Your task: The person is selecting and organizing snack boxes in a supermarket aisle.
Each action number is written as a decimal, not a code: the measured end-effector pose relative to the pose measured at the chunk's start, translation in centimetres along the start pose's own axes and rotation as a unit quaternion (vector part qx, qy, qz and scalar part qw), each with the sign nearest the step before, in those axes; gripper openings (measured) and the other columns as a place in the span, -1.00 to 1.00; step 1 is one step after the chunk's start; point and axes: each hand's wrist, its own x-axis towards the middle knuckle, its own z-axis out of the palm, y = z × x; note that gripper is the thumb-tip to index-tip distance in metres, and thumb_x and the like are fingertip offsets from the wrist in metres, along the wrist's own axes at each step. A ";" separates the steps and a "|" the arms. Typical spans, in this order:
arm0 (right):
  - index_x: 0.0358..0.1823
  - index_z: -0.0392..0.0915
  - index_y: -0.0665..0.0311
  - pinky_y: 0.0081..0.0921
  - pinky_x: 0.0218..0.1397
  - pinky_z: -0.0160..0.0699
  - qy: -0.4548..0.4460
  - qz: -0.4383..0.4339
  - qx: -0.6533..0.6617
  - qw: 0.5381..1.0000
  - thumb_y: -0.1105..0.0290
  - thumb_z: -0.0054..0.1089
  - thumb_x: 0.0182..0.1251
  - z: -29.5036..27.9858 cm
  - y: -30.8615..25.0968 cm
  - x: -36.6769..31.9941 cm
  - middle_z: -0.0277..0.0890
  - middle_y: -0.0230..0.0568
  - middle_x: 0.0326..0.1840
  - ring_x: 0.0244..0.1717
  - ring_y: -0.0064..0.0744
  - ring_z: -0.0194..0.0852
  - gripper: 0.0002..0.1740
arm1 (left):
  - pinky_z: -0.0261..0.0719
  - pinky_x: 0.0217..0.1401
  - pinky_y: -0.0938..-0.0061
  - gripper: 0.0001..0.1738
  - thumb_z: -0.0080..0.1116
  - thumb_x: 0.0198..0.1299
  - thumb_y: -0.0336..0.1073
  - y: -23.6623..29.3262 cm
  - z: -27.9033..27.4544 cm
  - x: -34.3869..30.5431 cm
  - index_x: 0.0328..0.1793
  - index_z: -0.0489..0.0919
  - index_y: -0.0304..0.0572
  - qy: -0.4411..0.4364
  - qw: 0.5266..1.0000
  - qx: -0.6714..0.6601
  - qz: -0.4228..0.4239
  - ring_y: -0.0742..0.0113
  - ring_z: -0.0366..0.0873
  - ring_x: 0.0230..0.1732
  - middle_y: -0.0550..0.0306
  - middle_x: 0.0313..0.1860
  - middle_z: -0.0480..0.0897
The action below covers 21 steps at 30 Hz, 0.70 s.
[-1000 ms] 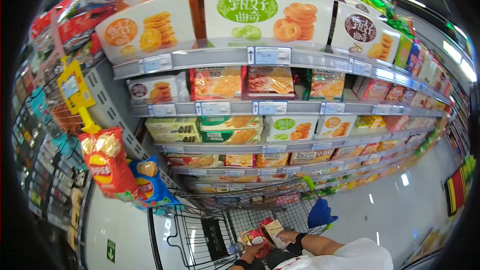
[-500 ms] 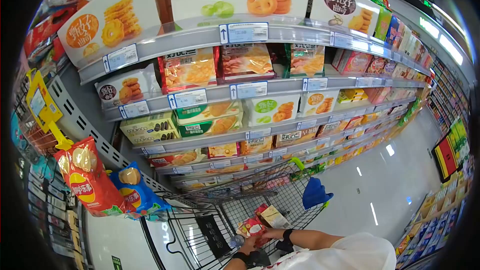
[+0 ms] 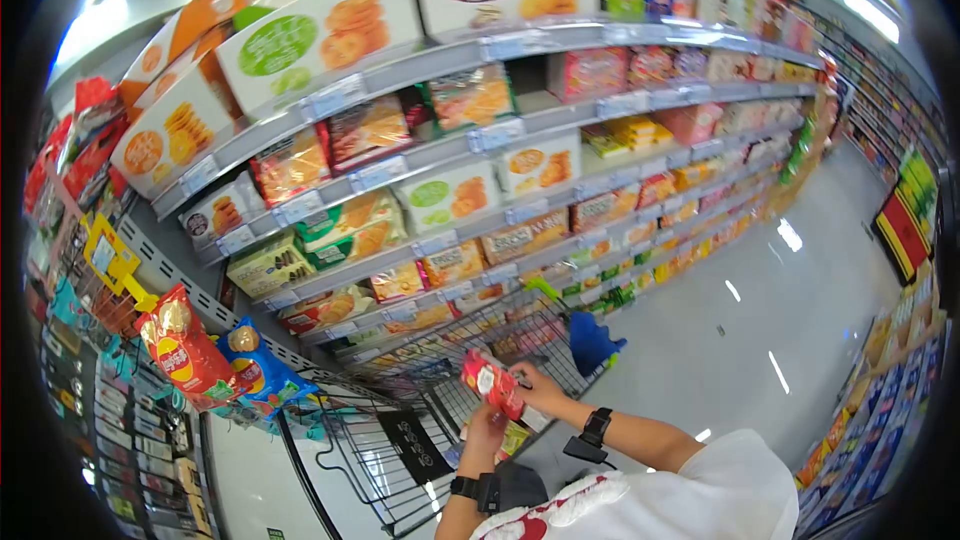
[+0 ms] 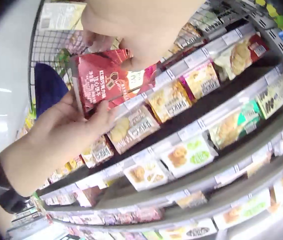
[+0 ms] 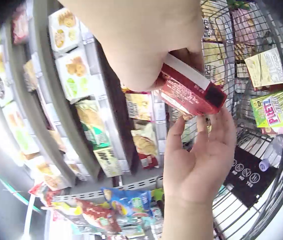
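A dark red biscuit box (image 3: 490, 382) with printed lettering is held up over the shopping cart (image 3: 400, 480), between both hands. My right hand (image 3: 541, 392) grips one end, its thumb and fingers on either side of the box (image 4: 110, 77) in the left wrist view. My left hand (image 3: 486, 432) pinches the other end, the thumb lying on the printed face. Seen from the right wrist, the left hand (image 5: 199, 155) has its fingers at the lower end of the box (image 5: 194, 92), showing a white side. Inside the cart lie a green Pretz box (image 5: 271, 110) and a cream-coloured box (image 5: 269, 67).
A bottle (image 5: 275, 150) lies in the cart near a black sign panel (image 5: 246, 175). Shelves of boxed and bagged biscuits (image 3: 450, 195) run along the cart's far side. Red (image 3: 190, 350) and blue chip bags (image 3: 258, 370) hang at the shelf end. Blue cloth-like material (image 3: 594, 340) hangs on the cart's corner.
Both hands were low in the cart at the boxes; now they have risen with the red biscuit box between them. The head view has turned to the right along the shelves.
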 end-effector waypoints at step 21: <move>0.41 -0.02 0.30 -0.50 -0.09 0.50 0.179 -0.306 0.287 0.890 0.47 0.09 0.28 -20.6 -1.3 -31.9 0.49 -0.16 -0.02 -0.12 -0.51 0.46 -0.29 | 0.50 -0.08 0.56 -0.58 0.05 0.13 -0.60 14.2 35.0 -11.6 0.11 0.34 -0.12 -0.254 0.955 -0.147 0.039 0.47 0.53 -0.15 0.25 -0.17 0.53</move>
